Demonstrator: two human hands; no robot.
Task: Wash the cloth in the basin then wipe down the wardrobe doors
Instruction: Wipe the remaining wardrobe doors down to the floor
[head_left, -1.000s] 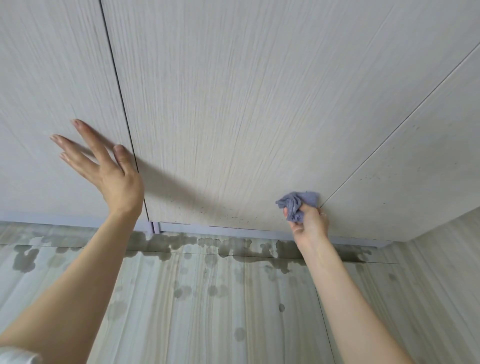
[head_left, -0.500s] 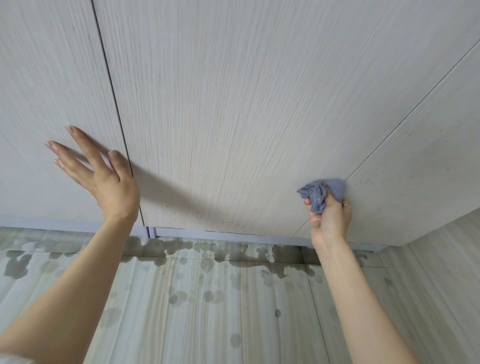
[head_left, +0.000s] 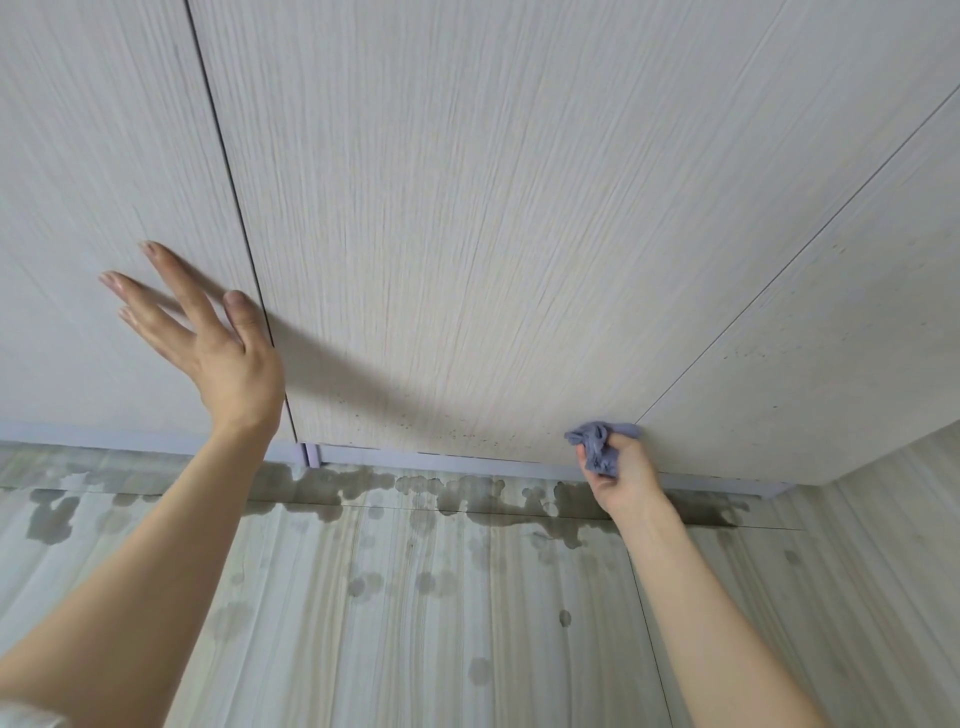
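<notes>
Wardrobe doors (head_left: 493, 234) fill the upper frame: pale wood-grain panels split by dark seams.

Right hand (head_left: 621, 475), lower right of centre: fingers curled round a bunched blue-grey cloth (head_left: 597, 441), pressing it to the door at the bottom of the right-hand seam, just above the purple-grey base strip (head_left: 441, 460).

Left hand (head_left: 208, 338), left of frame: fingers straight and spread, holding nothing, palm toward the left door beside the left seam; contact with the panel cannot be confirmed.

Dark specks on the door low down, left of the cloth. Wet blotches on the floor (head_left: 415, 597) along the base.

Judgement: the wiping stage is under way; no basin in view. The cloth looks soft, light and probably damp, so it will crumple and slip if held loosely. Best taken as a wad in the palm, leaving a flat face out toward the panel. The specks likely need firm pressure.
</notes>
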